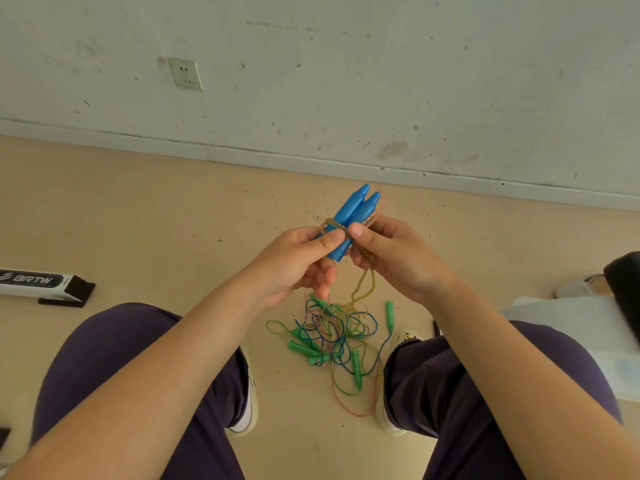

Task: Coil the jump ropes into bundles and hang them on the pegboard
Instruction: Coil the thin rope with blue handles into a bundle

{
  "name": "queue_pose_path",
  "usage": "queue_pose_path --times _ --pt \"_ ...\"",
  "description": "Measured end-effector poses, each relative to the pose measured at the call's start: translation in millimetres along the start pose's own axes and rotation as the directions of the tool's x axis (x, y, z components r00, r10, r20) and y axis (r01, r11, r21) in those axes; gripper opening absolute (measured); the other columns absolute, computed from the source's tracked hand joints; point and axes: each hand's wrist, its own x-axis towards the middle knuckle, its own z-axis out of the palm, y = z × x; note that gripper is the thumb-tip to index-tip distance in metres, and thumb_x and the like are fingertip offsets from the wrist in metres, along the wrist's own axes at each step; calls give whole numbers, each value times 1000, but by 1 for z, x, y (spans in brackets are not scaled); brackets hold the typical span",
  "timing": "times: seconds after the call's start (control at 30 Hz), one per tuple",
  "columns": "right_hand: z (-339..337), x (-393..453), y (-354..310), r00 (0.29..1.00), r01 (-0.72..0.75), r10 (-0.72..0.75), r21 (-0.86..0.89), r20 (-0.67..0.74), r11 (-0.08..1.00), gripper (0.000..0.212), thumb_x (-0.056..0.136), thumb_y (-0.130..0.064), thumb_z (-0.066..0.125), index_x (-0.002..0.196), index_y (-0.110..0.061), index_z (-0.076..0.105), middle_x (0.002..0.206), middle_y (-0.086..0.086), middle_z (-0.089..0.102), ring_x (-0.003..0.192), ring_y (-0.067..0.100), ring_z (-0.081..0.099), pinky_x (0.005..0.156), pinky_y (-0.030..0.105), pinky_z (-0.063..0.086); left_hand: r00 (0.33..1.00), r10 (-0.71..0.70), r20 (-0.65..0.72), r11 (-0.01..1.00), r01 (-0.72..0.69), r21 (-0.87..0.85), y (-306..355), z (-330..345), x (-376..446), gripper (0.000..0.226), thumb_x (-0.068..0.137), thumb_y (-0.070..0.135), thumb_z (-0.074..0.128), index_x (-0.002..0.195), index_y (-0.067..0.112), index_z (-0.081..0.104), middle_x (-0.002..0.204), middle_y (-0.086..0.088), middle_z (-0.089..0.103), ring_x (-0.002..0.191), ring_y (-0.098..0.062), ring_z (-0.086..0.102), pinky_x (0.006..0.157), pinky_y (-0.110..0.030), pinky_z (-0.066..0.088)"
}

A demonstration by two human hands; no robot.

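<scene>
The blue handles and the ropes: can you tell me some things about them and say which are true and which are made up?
1. Both hands hold the two blue handles side by side. True: left hand, right hand.
2. The green handles lie on the floor. True.
3. The floor ropes are neatly coiled. False: they are a loose tangle.
4. A pegboard hangs on the wall. False: only a socket shows.
</scene>
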Motion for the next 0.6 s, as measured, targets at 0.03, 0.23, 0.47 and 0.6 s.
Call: queue_pose_path --times 0.03,0.23,0.47,0.6 --pt "0 0 1 1000 -1 1 3 2 1000 40 86 -33 63 111 -2 65 85 8 59 66 13 51 63 27 39 1000 -1 1 1000 1 -19 0 0 0 42 82 49 63 101 10 62 57 -5 62 40 -18 57 44 -22 46" --pt "1 0 4 1000 -21 21 -3 23 1000 37 87 -34 64 110 -6 67 81 2 63 66 13 49 61 24 41 1000 -6 -20 1000 6 -7 1 2 0 47 81 49 62 102 7 61 58 -6 64 40 -18 58 42 -23 46" --pt "-2 -2 1 998 11 -10 -14 69 1000 24 89 -32 65 96 -10 68 72 0 63 62 11 50 57 20 40 999 -34 -7 996 34 77 3 -3 -2 58 83 60 59 101 6 68 63 -8 65 47 -20 61 45 -24 49" --pt "-5 -3 0 997 34 -30 -48 68 998 22 84 -32 68 96 -14 72 73 -2 62 63 9 50 59 21 40 996 -49 78 997 45 59 5 -4 -2 46 86 50 60 104 8 67 85 -12 74 63 -24 71 51 -24 52"
